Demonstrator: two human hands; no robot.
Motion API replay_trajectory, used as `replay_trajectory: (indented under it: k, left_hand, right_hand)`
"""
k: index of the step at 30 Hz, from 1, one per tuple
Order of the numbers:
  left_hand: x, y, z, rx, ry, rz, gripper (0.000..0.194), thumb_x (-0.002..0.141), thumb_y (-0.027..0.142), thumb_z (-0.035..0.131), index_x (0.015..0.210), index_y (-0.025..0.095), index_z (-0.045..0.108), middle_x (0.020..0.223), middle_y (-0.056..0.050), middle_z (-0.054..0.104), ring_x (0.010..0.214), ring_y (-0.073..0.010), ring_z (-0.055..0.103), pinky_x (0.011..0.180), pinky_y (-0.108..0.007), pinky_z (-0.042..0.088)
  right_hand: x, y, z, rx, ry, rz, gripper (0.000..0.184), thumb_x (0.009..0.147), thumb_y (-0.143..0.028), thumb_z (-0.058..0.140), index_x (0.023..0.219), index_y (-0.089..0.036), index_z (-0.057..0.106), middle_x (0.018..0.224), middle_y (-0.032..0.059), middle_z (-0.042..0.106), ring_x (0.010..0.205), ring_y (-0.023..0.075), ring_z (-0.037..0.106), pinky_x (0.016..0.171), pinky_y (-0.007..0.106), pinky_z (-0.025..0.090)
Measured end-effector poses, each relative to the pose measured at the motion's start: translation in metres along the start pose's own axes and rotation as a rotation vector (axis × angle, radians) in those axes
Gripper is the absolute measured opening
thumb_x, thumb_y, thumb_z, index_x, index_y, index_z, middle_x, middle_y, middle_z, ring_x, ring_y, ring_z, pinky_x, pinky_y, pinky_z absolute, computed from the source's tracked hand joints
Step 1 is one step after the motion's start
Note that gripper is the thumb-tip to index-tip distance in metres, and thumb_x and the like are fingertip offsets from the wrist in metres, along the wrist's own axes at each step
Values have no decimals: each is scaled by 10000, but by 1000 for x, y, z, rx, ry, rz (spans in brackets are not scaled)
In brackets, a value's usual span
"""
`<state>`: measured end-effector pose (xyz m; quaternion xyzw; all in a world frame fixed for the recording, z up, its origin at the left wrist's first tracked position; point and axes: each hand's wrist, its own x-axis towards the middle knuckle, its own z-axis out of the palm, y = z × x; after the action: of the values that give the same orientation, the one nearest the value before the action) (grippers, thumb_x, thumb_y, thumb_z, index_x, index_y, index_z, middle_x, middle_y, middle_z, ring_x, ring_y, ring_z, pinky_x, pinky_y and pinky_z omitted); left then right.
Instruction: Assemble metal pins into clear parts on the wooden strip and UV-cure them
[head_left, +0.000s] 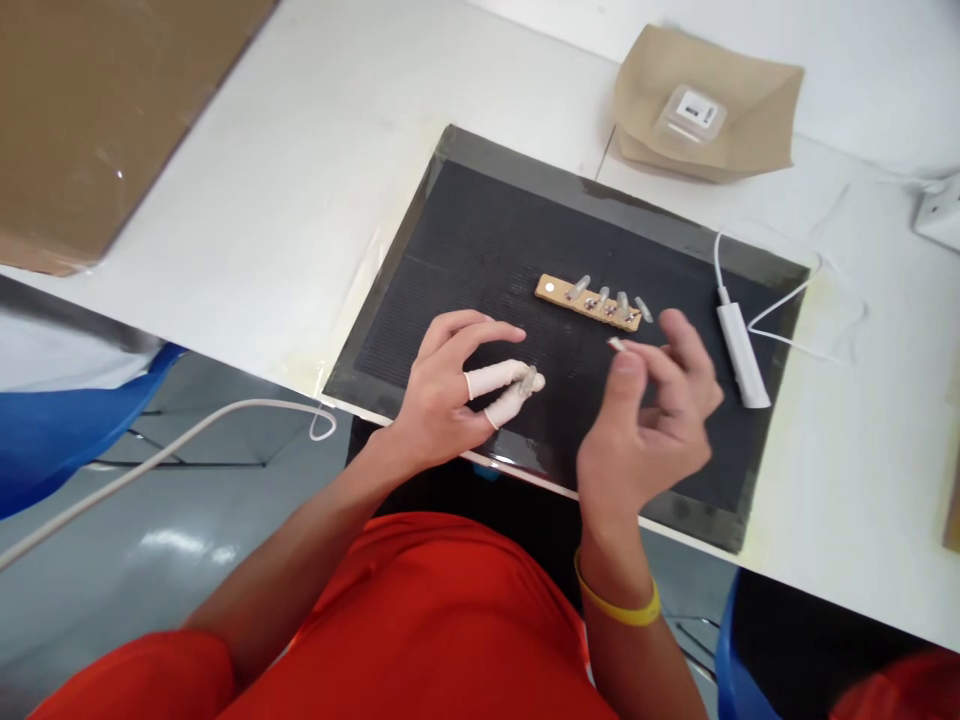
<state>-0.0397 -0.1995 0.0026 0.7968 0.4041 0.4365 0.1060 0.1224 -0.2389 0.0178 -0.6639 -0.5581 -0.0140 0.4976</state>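
My left hand (450, 385) is over the black mat, with white finger cots on its thumb and index finger. Those two fingertips pinch a small translucent cylindrical piece (528, 380). To the right, my right hand (652, 410) is raised above the mat, thumb and index finger closed on a tiny white-and-red piece (616, 345). Beyond both hands lies a narrow tan strip (559, 290) with a white dot at its left end. Several translucent cylindrical pieces (578, 287) stand or lean along it, with small shiny bits among them.
The black mat (465, 230) covers part of a white table (330, 130). A white stick-shaped device (742, 355) with a cable lies on its right side. Behind stands a brown paper tray (637, 100) holding a clear plastic box (690, 115). A large brown sheet or box (112, 110) is at upper left.
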Motion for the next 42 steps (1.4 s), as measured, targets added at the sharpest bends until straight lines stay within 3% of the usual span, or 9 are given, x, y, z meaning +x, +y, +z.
replay_trajectory:
  k: [4, 9, 14, 18, 22, 27, 31, 35, 42]
  left_hand:
    - [0, 0, -1, -16, -60, -10, 71, 925, 249, 708, 966, 227, 761, 1160, -76, 759, 1129, -225, 606, 988, -425, 557]
    - [0, 0, -1, -13, -13, -32, 11, 898, 224, 760, 889, 227, 753, 1116, -60, 771, 1078, -210, 622, 942, -399, 568]
    - [0, -1, -1, -61, -33, -19, 45, 917, 238, 734, 955, 222, 753, 1159, -79, 760, 1119, -227, 608, 960, -414, 567]
    - [1, -1, -1, -38, -4, -31, 28, 886, 213, 773, 884, 223, 747, 1119, -64, 767, 1082, -213, 615, 937, -395, 569]
    - [-1, -2, -2, -49, -71, -33, 79, 928, 254, 716, 989, 235, 761, 1181, -73, 757, 1141, -228, 603, 996, -427, 555]
    - [-1, -1, 1, -46, -8, -52, 10, 900, 249, 762, 907, 242, 760, 1126, -55, 777, 1092, -210, 617, 956, -406, 566]
    - [-1, 0, 3, -77, 22, -64, 26, 898, 237, 765, 915, 219, 758, 1129, -75, 778, 1095, -211, 611, 958, -408, 571]
    - [-1, 1, 3, -75, 36, -94, 18, 893, 216, 773, 892, 223, 756, 1099, -62, 782, 1061, -194, 617, 947, -394, 575]
    - [-1, -1, 1, -69, 13, -102, 59, 888, 195, 767, 936, 227, 753, 1127, -65, 776, 1086, -206, 606, 897, -382, 586]
  right_hand:
    - [-2, -1, 0, 57, -178, -271, 106, 980, -263, 671, 1029, -270, 765, 1439, 54, 662, 1232, 276, 606, 899, 418, 571]
    - [-4, -2, 1, 16, -25, -27, 148, 1014, -241, 614, 1056, -242, 756, 1372, 66, 690, 1222, 272, 625, 964, 455, 554]
    - [-7, -8, -2, 94, -158, -263, 115, 991, -253, 658, 1037, -270, 762, 1387, 54, 684, 1206, 263, 617, 904, 412, 579]
    - [-8, -6, 0, 43, -11, -16, 150, 1008, -212, 619, 1062, -245, 755, 1365, 66, 695, 1240, 282, 630, 980, 479, 557]
    - [-10, -9, 0, 79, -204, -280, 109, 970, -215, 680, 1027, -259, 762, 1381, 67, 690, 1194, 261, 616, 893, 410, 575]
    - [-15, -8, -6, 72, -32, -64, 139, 1001, -198, 631, 1065, -237, 748, 1377, 89, 688, 1244, 272, 612, 961, 447, 558]
    - [-27, -7, -18, 26, -279, -412, 117, 1011, -299, 644, 1032, -268, 755, 1294, 65, 716, 1160, 235, 604, 898, 374, 560]
    - [-35, -2, -20, -7, -134, -155, 108, 976, -207, 672, 1052, -232, 746, 1338, 100, 702, 1173, 256, 612, 874, 390, 553]
    - [-32, -5, -17, -19, -196, -252, 112, 989, -218, 652, 1048, -251, 741, 1341, 80, 694, 1179, 240, 595, 884, 365, 551]
